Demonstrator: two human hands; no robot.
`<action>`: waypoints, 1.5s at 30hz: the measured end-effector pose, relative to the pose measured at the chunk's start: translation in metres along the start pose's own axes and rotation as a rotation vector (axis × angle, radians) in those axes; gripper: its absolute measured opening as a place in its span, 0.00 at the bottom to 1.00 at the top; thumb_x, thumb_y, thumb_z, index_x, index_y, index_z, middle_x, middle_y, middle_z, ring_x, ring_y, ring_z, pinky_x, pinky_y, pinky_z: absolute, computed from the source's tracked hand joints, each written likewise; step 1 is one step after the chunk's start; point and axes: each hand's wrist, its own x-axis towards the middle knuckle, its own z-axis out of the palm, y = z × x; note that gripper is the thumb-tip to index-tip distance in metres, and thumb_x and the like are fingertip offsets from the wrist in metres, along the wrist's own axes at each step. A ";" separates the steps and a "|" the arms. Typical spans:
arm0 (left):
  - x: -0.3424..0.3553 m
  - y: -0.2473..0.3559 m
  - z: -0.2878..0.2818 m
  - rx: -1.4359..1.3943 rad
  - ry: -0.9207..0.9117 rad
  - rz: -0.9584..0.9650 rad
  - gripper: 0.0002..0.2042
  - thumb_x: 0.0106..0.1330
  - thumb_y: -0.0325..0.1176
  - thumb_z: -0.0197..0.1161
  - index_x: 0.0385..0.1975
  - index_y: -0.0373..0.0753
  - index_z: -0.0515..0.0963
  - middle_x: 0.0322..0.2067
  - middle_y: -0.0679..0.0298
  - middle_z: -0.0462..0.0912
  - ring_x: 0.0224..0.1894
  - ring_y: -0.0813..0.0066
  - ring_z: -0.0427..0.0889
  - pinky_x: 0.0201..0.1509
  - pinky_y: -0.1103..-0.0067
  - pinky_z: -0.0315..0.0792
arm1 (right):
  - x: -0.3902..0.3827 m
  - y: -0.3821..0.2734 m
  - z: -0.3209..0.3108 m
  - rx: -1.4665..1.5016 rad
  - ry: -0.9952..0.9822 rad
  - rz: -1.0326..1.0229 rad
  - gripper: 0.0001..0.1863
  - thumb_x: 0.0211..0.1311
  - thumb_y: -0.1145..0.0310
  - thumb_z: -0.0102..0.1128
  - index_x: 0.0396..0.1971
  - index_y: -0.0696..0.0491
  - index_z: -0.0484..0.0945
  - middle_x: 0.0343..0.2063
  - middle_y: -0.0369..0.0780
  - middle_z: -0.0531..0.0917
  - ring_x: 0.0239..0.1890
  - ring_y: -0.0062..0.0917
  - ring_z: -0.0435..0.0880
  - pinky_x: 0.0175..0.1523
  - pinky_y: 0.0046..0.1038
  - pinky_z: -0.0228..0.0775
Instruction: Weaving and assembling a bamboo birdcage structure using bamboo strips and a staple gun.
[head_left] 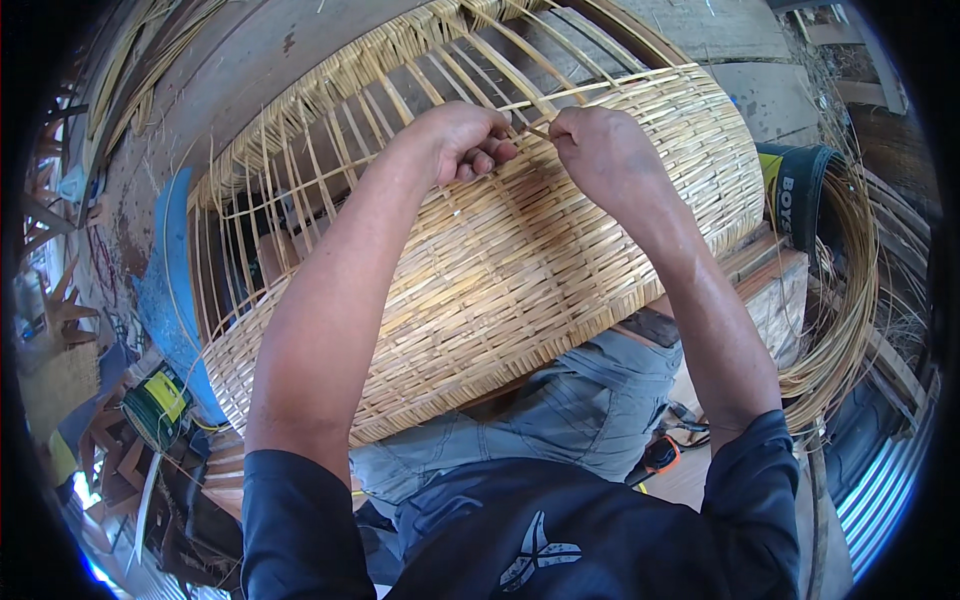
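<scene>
Nearest us, our dark sleeves (300, 520) and grey trousers (570, 400) sit under the woven basket (500, 290), which rests across our lap. Our left hand (465, 140) and right hand (600, 150) pinch a thin cane strip (535, 130) at the weave's upper edge. A coil of cane (850, 290) lies right; a blue drum (165, 300) left, on a cluttered wooden floor.
</scene>
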 end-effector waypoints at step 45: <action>-0.008 0.003 0.005 0.087 0.037 0.025 0.11 0.70 0.39 0.54 0.42 0.38 0.74 0.26 0.65 0.82 0.14 0.88 0.70 0.12 0.88 0.59 | -0.040 0.030 0.003 -0.007 0.285 -0.091 0.13 0.57 0.76 0.57 0.43 0.52 0.81 0.39 0.39 0.82 0.42 0.36 0.82 0.46 0.31 0.77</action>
